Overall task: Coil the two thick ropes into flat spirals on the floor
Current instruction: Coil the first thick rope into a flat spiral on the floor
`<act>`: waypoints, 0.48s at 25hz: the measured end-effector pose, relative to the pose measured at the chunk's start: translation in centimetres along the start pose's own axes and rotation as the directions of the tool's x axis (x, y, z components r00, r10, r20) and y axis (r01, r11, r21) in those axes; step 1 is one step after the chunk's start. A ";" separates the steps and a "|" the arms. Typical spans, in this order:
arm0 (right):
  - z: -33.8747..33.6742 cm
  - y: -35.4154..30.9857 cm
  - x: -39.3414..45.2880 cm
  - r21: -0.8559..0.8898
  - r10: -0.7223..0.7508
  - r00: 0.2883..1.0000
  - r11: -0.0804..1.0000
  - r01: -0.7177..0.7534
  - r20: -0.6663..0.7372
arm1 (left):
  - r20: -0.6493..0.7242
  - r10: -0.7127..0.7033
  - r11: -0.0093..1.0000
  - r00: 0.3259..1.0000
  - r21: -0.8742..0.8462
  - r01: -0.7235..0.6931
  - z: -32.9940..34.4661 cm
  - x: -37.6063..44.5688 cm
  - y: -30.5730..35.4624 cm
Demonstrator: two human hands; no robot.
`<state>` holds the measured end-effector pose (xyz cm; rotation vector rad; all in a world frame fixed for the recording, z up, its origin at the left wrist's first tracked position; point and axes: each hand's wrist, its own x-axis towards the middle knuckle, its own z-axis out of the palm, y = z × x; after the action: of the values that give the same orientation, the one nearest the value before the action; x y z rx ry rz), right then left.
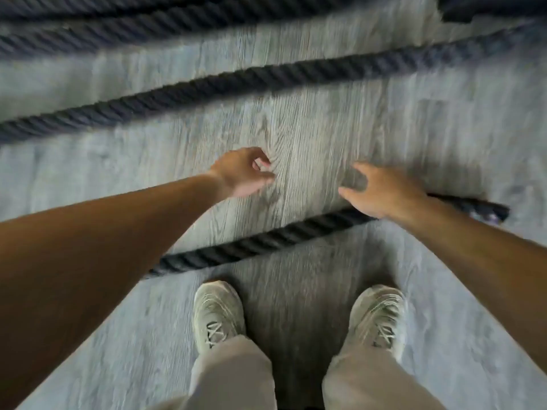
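Observation:
A thick dark twisted rope (266, 241) lies across the grey wood floor just ahead of my feet, and its taped end (488, 209) is at the right. Farther off, a second stretch of dark rope (236, 84) runs slantwise across the floor. More rope strands (118, 28) lie along the top edge, blurred. My left hand (242, 173) hovers above the floor between the two nearer stretches, fingers loosely curled and holding nothing. My right hand (384, 192) hangs over the near rope with fingers spread, also holding nothing. My right forearm hides part of that rope.
My two feet in pale sneakers (219, 315) (379, 318) stand on the floor (310, 137) just behind the near rope. A dark object (491, 7) sits at the top right corner. The picture is motion-blurred.

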<state>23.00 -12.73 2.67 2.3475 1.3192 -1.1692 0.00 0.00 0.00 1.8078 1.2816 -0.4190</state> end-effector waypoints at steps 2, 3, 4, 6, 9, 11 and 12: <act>2.7 1.1 2.8 -0.075 0.014 1.000 0.997 -0.012 0.017 | 0.012 0.016 1.000 1.000 0.015 -0.016 2.4 2.7 -0.9; 3.8 1.7 4.1 -0.110 0.014 1.000 0.994 -0.013 0.012 | 0.027 0.027 0.999 0.999 0.033 -0.028 3.3 3.9 -1.1; 4.5 1.7 5.0 -0.129 0.051 0.998 0.991 -0.046 0.039 | 0.035 0.041 0.998 0.999 0.049 -0.042 4.1 5.0 -1.1; 5.3 1.4 6.6 -0.137 0.088 0.996 0.987 -0.085 0.018 | 0.027 0.109 0.988 0.994 0.106 -0.111 5.2 6.7 -0.1; 4.7 1.1 7.7 -0.084 0.129 0.990 0.989 -0.124 0.063 | 0.121 0.136 0.955 0.983 0.247 -0.163 5.9 7.3 1.6; 4.4 1.4 6.8 -0.092 0.128 0.991 0.988 -0.125 0.034 | 0.220 0.129 0.915 0.967 0.348 -0.202 6.3 5.9 2.3; 4.4 1.9 6.4 -0.132 0.152 0.988 0.980 -0.149 0.015 | 0.245 0.138 0.909 0.960 0.354 -0.221 6.3 5.1 2.4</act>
<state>23.98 -12.07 -5.24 2.2869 1.1503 -1.0321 5.47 -2.16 -6.09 2.1128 0.9159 -0.7786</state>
